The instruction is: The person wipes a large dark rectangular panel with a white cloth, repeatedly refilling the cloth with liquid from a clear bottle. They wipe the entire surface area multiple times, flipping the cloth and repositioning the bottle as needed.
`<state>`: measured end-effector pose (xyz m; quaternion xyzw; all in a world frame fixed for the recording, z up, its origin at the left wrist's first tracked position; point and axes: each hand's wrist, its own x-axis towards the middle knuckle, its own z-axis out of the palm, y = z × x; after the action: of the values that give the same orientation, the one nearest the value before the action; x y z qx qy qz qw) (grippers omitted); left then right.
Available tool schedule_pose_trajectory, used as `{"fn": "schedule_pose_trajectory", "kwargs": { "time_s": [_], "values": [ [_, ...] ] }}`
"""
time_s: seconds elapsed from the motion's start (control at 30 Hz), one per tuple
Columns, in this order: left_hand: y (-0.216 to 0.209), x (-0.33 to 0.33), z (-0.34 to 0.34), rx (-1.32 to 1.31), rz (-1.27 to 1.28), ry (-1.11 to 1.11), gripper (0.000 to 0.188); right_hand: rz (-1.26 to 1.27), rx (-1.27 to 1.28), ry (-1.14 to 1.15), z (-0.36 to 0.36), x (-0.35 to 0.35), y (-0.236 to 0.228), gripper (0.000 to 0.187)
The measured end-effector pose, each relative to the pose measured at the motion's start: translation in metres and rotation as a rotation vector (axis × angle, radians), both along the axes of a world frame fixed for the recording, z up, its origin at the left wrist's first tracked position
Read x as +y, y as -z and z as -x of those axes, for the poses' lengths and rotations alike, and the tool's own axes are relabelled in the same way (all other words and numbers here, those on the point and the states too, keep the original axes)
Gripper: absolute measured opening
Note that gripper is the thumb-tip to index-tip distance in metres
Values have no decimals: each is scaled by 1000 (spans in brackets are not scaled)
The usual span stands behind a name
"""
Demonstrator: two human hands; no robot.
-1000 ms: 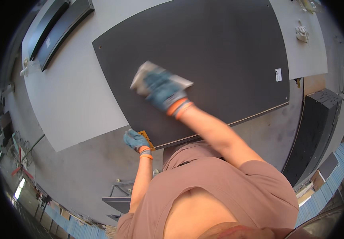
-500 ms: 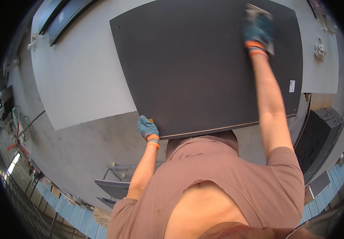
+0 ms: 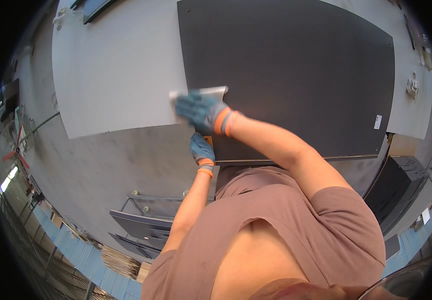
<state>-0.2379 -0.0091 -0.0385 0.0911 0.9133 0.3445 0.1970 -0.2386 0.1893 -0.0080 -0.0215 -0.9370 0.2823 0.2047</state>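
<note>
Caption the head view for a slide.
Gloved right grip on a pale cloth over the left edge of a dark panel; left grip at near-left corner.

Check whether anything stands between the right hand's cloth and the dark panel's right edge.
Nothing visible blocks it: right of the cloth under the right hand, the dark panel lies open, with only a flat label near its right edge. The left hand is at the near left corner, off that path.
</note>
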Motion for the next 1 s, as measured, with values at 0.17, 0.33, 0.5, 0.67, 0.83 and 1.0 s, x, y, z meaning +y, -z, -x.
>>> {"fn": "schedule_pose_trajectory", "kwargs": {
  "time_s": [0.17,0.33,0.5,0.67,0.83,1.0],
  "values": [
    [-18,11,3,32,92,55,49,-240,-23,488,61,161,-12,47],
    [-26,14,0,25,181,57,51,-263,-227,354,8,88,-23,51],
    [-25,10,-1,56,150,52,52,-147,-189,35,-44,20,-22,43],
    [-29,16,1,34,134,85,50,-282,-99,364,15,119,-24,37],
    [-32,19,-1,33,128,49,48,-171,-172,336,5,63,-30,46],
    [-31,16,2,-13,175,71,48,-127,-127,40,-23,16,-25,43]
  ]
}}
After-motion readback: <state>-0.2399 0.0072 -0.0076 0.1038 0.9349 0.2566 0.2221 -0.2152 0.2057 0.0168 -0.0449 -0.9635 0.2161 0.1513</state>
